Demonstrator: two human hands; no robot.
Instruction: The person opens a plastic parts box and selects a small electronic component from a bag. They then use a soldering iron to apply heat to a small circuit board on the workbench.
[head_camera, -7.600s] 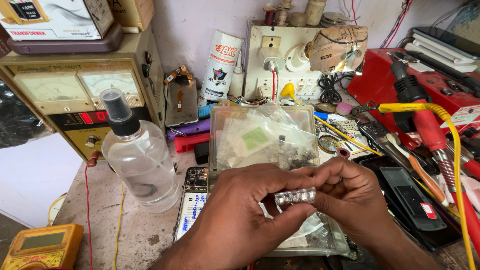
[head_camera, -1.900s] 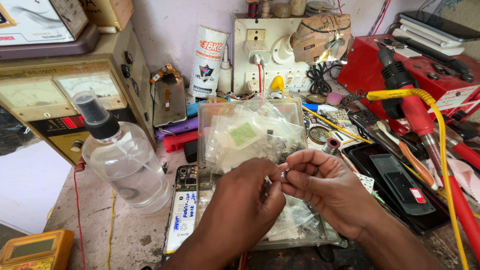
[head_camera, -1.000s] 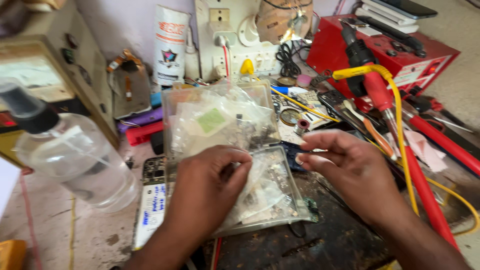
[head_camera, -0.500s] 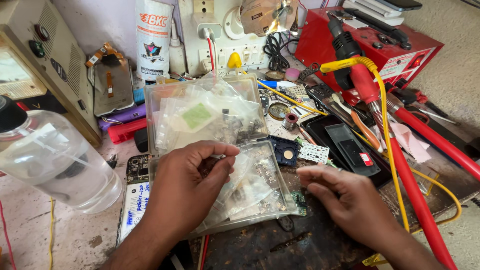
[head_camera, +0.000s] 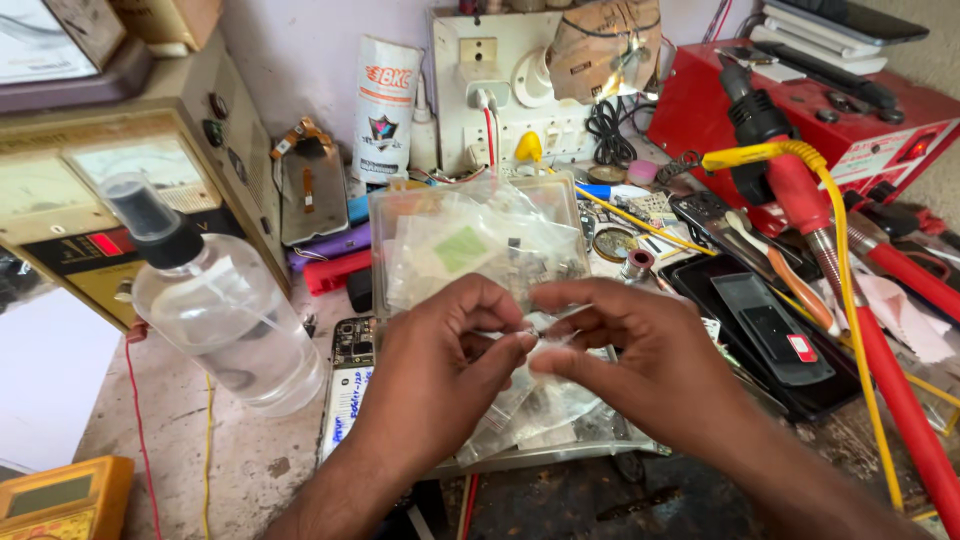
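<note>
My left hand (head_camera: 435, 375) and my right hand (head_camera: 640, 365) meet over an open clear plastic box (head_camera: 400, 205) stuffed with small clear packets (head_camera: 470, 250). The fingertips of both hands pinch one thin clear packet (head_camera: 530, 338) between them, just above the box's lower half. What is inside the packet is too small to tell. A phone board (head_camera: 348, 395) lies flat under the box's left edge, beside my left wrist.
A clear spray bottle (head_camera: 215, 300) stands at the left before a beige meter unit (head_camera: 110, 190). A yellow multimeter (head_camera: 60, 495) sits at the bottom left. At the right are a red-handled iron (head_camera: 800, 200), a red station (head_camera: 840, 110) and a black tray (head_camera: 770, 335). A switchboard (head_camera: 500, 90) stands behind.
My right hand has come back from the right to join the left over the box. Both now pinch a packet. The camera has swung back to the left.
</note>
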